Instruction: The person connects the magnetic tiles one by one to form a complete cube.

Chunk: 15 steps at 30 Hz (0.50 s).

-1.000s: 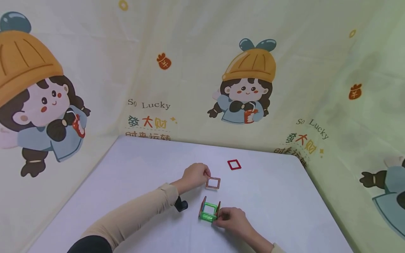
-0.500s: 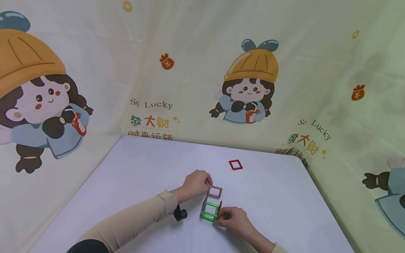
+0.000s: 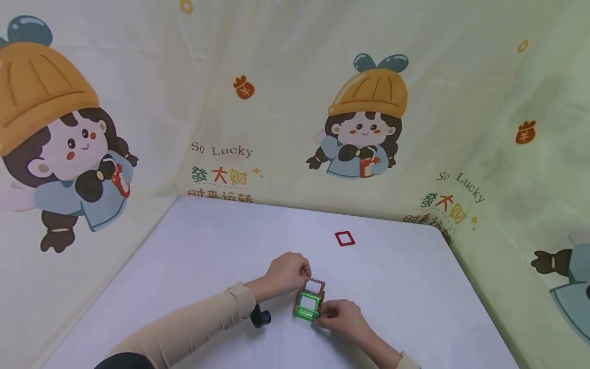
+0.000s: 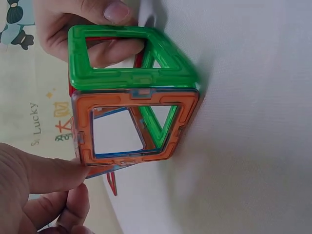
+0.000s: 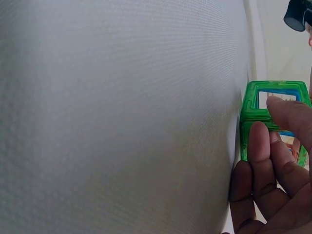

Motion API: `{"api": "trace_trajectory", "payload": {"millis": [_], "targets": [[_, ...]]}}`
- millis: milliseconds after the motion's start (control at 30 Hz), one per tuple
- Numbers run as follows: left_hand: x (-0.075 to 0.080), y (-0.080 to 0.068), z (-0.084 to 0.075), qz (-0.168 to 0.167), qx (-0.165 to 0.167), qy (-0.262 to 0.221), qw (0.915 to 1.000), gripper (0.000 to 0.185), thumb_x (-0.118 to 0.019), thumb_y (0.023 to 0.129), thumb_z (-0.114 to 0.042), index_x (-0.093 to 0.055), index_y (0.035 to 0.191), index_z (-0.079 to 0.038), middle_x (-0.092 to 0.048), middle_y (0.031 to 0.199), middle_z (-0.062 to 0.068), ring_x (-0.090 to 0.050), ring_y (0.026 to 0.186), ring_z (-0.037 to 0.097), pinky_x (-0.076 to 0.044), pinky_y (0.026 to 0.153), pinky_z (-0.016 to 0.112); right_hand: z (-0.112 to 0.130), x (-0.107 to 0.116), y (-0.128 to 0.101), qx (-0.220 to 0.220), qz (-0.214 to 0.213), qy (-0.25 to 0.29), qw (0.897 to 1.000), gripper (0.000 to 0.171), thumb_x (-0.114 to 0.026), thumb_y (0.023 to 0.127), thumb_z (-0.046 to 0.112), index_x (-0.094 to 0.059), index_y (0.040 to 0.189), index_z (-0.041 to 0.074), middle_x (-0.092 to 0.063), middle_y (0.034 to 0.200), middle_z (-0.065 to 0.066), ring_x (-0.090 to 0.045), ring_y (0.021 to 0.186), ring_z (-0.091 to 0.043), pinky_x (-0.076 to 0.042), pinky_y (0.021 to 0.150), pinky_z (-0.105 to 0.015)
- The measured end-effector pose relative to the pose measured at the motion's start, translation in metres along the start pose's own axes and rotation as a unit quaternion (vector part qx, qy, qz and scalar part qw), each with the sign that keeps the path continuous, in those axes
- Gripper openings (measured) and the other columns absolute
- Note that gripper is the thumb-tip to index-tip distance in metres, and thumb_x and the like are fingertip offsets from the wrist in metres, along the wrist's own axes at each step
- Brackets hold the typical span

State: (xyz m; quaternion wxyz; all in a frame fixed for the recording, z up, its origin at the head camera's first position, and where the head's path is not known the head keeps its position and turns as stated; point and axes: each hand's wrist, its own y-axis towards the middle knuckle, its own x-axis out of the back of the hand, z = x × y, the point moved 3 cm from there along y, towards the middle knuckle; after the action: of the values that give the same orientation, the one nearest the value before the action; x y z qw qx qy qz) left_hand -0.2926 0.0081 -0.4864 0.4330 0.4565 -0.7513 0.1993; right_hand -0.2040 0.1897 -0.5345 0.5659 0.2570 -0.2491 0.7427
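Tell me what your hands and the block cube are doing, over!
Left hand pinches orange square tile against cube's far side. Right hand grips green tile cube. Red square tile lies apart, nothing blocking.

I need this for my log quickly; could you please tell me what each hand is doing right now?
Left hand: pinches the orange square plastic tile.
Right hand: holds the cube of green and orange plastic tiles.

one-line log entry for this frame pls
left hand: pinches orange square tile at cube's far side | right hand: holds tile cube | red square tile: loose on table
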Motion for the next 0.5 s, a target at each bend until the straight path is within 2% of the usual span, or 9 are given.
{"api": "trace_trajectory", "payload": {"millis": [333, 500], "targets": [[0.0066, 0.0049, -0.0008, 0.068, 0.002, 0.033, 0.9972, 0.014, -0.078, 0.086, -0.016, -0.075, 0.076, -0.024, -0.060, 0.073, -0.013, -0.052, 0.072, 0.007, -0.043, 0.060, 0.024, -0.0022, -0.0016, 0.0047, -0.008, 0.011, -0.006, 1.000, 0.014, -0.085, 0.079, 0.026, -0.076, 0.085, 0.018, -0.068, 0.071, 0.014, -0.055, 0.068, 0.003, -0.042, 0.064, -0.020], [0.0046, 0.0054, 0.0013, 0.087, -0.005, 0.032, 0.9957, 0.015, -0.078, 0.085, -0.018, -0.071, 0.075, -0.026, -0.059, 0.071, -0.014, -0.051, 0.070, 0.006, -0.042, 0.060, 0.025, -0.0010, -0.0003, 0.0038, -0.009, 0.013, -0.001, 1.000, 0.014, -0.086, 0.079, 0.026, -0.075, 0.086, 0.018, -0.069, 0.072, 0.012, -0.055, 0.069, 0.002, -0.042, 0.065, -0.020]]}}
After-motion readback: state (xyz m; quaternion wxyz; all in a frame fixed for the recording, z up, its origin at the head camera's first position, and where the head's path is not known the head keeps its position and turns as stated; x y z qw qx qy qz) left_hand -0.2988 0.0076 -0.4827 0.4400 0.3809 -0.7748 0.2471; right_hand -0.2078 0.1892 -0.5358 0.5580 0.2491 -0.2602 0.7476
